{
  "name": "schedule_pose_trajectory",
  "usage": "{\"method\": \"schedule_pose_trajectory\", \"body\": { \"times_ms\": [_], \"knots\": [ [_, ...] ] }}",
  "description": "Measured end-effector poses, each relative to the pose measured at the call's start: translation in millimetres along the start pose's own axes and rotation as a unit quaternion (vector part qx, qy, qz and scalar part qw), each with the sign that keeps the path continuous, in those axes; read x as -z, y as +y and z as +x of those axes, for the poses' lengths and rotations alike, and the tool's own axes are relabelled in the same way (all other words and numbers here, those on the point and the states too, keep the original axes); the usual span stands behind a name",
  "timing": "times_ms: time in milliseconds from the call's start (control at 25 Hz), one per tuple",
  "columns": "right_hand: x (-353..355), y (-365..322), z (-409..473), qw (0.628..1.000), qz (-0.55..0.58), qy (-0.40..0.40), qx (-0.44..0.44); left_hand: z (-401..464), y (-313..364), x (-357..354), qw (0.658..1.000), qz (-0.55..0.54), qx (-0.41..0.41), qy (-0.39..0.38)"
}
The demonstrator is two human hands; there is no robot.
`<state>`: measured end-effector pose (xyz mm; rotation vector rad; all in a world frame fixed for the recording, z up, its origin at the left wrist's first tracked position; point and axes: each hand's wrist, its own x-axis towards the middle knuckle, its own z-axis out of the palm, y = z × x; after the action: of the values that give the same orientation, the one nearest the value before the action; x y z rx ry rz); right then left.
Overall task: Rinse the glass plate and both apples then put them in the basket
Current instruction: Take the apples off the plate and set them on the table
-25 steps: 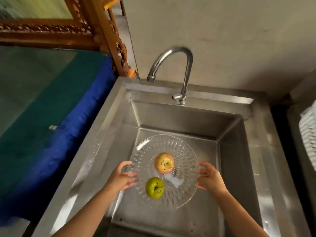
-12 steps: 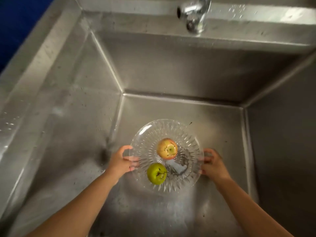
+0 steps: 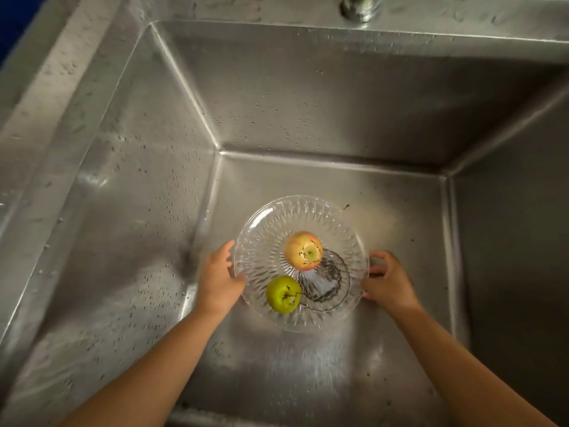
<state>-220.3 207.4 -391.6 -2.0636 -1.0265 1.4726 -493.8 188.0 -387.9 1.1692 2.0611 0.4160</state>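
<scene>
Glass plate (image 3: 271, 238) sits low in the sink (image 3: 123, 167), my left hand (image 3: 220, 280) and right hand (image 3: 388, 280) gripping opposite rims; rigid, breakable, likely slick (wet steel around), red apple (image 3: 303, 250) and green apple (image 3: 283, 293) free to roll.

glass plate (image 3: 264, 238): I see it clear, with a cut radiating ribbed pattern
upper apple (image 3: 303, 250): I read yellow blushed red, dark specks round its green hollow
lower apple (image 3: 283, 294): yellow-green, dark flecks
sink (image 3: 129, 192): grey brushed steel, beaded with droplets
top-left corner (image 3: 12, 13): deep blue
</scene>
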Motion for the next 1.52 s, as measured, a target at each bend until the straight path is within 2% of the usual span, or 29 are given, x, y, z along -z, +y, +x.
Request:
{"method": "schedule_pose_trajectory", "body": {
  "times_ms": [40, 80, 200, 280, 400, 520, 640, 760, 960, 1160, 1400, 1520],
  "knots": [
    [-1, -3, -3, 0.998, -0.053, 0.018, 0.036, -8, 2, -1, 0.999, 0.017, -0.049, 0.005],
    [-3, -6, -6, 0.989, -0.114, 0.036, 0.083, -16, 2, -3, 0.995, 0.021, -0.097, -0.023],
    [-19, -18, -10, 0.938, -0.233, 0.016, 0.254, -37, -2, -15, 0.968, 0.058, -0.187, -0.157],
    [-32, -26, -6, 0.915, -0.259, -0.044, 0.306, -40, -7, -25, 0.958, 0.081, -0.221, -0.162],
    [-47, -29, 7, 0.897, -0.291, -0.105, 0.315, -38, -7, -33, 0.965, 0.031, -0.229, -0.121],
    [-55, -30, 15, 0.894, -0.302, -0.093, 0.319, -41, -3, -33, 0.974, -0.051, -0.185, -0.117],
    [-53, -35, 8, 0.934, -0.235, -0.062, 0.262, -47, 2, -24, 0.98, -0.165, -0.083, -0.072],
    [-39, -55, -16, 0.96, -0.162, -0.035, 0.225, -57, 19, 2, 0.969, -0.246, -0.014, -0.007],
    [-14, -159, -95, 0.961, -0.053, -0.029, 0.268, -84, 97, 104, 0.935, -0.347, -0.026, 0.072],
    [-31, -294, -186, 0.927, -0.025, -0.075, 0.367, -124, 141, 245, 0.901, -0.388, -0.089, 0.171],
    [-116, -389, -280, 0.896, -0.033, -0.162, 0.411, -172, 105, 386, 0.855, -0.422, -0.071, 0.293],
    [-182, -420, -314, 0.882, -0.037, -0.21, 0.42, -185, 54, 451, 0.852, -0.399, -0.043, 0.336]
  ]
}}
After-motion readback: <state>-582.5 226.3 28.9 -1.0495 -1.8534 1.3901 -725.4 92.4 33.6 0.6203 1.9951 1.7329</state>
